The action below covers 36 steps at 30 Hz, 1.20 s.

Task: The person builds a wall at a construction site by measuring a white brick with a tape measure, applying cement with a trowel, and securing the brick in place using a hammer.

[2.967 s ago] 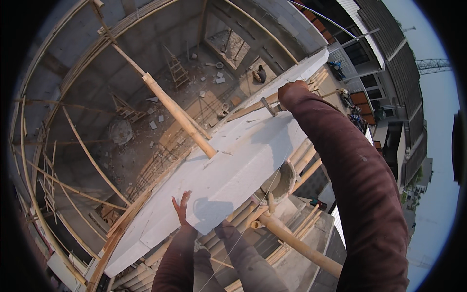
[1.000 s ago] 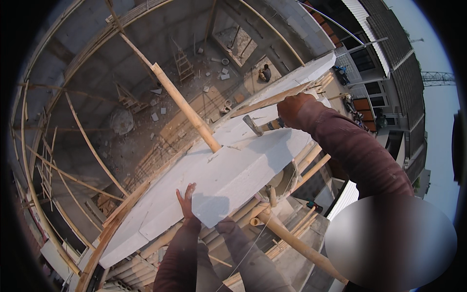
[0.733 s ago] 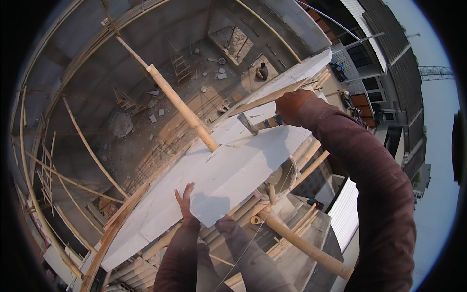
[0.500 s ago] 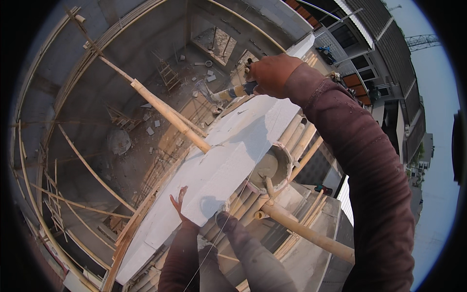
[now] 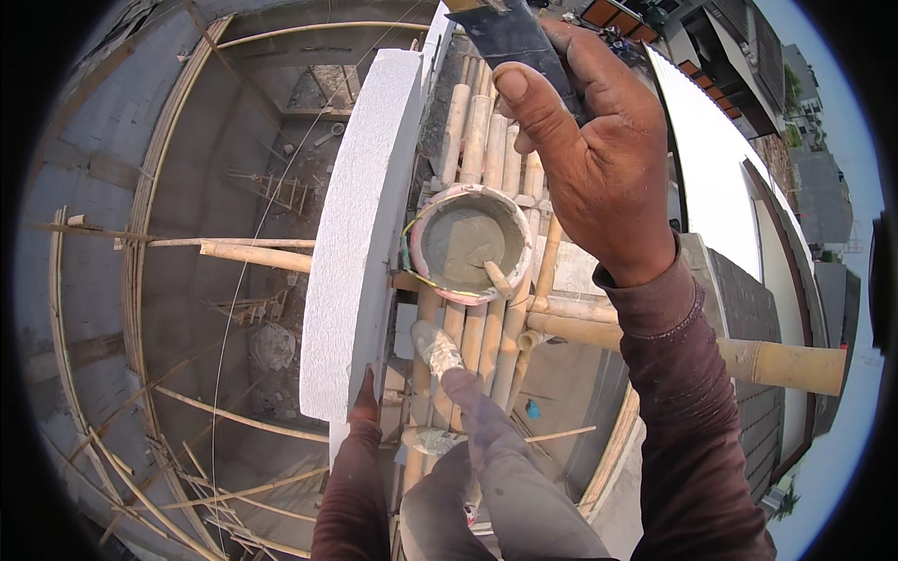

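My right hand (image 5: 599,140) is raised high at the top, closed around a tool with a flat, dark, tape-like handle (image 5: 519,47). The tool's far end is cut off by the picture's edge, so its kind does not show. Low on the left, my left hand (image 5: 366,404) lies against the near end of a long white block (image 5: 360,224). One stretched digit shows along the block's side; the rest of that hand is hidden. Right of the block stands a round bucket (image 5: 418,245) of wet grey mortar, with a wooden handle (image 5: 498,279) sticking out of it.
Bamboo poles (image 5: 475,140) form the platform under the bucket and my feet. A thick bamboo pole (image 5: 776,365) juts out to the right. Left of the block, the drop opens onto a room with debris, crossed by bamboo poles (image 5: 257,254). A thin string (image 5: 245,266) runs past the block.
The view has turned, so the block now runs nearly upright. My right hand, still holding the tool, appears closer and larger. My left hand's spread fingers are now mostly hidden beside the block.
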### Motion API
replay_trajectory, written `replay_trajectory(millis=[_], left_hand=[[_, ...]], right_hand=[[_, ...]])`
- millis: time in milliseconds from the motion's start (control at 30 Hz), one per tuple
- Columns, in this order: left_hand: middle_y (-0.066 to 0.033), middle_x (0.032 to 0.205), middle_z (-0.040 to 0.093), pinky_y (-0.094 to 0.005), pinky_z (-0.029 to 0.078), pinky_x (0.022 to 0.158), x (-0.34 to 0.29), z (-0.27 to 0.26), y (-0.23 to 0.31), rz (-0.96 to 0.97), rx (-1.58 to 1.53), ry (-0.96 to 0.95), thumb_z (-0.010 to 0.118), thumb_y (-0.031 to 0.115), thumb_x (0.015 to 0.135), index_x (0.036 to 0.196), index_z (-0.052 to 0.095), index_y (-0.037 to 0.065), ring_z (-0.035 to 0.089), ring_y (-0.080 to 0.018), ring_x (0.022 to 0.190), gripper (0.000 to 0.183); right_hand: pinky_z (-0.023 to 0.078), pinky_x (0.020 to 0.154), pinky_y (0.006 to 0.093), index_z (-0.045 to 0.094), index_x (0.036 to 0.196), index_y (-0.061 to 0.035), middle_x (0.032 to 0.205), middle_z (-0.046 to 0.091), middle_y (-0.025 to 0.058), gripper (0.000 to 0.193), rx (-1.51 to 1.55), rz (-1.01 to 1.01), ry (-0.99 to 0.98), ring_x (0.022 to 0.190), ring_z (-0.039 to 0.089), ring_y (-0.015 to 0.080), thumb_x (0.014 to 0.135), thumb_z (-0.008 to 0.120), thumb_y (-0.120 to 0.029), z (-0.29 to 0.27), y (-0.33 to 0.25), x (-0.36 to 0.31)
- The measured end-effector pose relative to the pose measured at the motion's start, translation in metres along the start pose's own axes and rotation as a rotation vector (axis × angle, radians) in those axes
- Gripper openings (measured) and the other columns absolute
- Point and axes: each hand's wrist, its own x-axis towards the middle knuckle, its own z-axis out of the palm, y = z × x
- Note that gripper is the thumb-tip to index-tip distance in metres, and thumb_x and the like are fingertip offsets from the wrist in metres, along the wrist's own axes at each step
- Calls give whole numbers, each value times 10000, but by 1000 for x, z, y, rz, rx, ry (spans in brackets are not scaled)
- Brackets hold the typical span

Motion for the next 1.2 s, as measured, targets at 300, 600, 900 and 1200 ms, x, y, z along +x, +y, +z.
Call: replay_trajectory(millis=[300, 600, 900, 1200], left_hand=[[-191, 1237, 667, -401, 428, 1041, 2, -41, 9, -132, -291, 434, 813, 369, 840, 1166, 659, -68, 601, -328, 1173, 566], [-284, 1262, 488, -451, 363, 1075, -114, -128, 94, -79, -370, 538, 757, 397, 895, 1276, 469, -119, 474, -349, 1222, 703], [-241, 1143, 561, -419, 446, 943, -85, -238, 152, -167, -192, 269, 808, 434, 840, 1073, 544, -83, 559, -326, 1084, 625], [-277, 1319, 520, -490, 441, 1028, 31, -194, 143, 113, 88, 567, 826, 479, 736, 1421, 390, -90, 522, -446, 1234, 991]], right_hand=[[534, 729, 310, 599, 1258, 58, 915, 709, 157, 365, 22, 771, 180, 801, 680, 191, 976, 658, -166, -21, 14, -251], [497, 555, 256, 576, 1209, 11, 833, 622, 49, 311, 651, 1346, 308, 619, 615, 94, 1011, 609, -227, 56, 6, -308], [512, 503, 273, 559, 1136, -20, 911, 617, 62, 222, 766, 1393, 171, 651, 670, 140, 1015, 573, -206, 99, 32, -257], [482, 435, 299, 513, 1281, -5, 890, 619, 90, 348, 909, 1438, 392, 555, 614, 149, 1006, 561, -213, 164, 69, -176]])
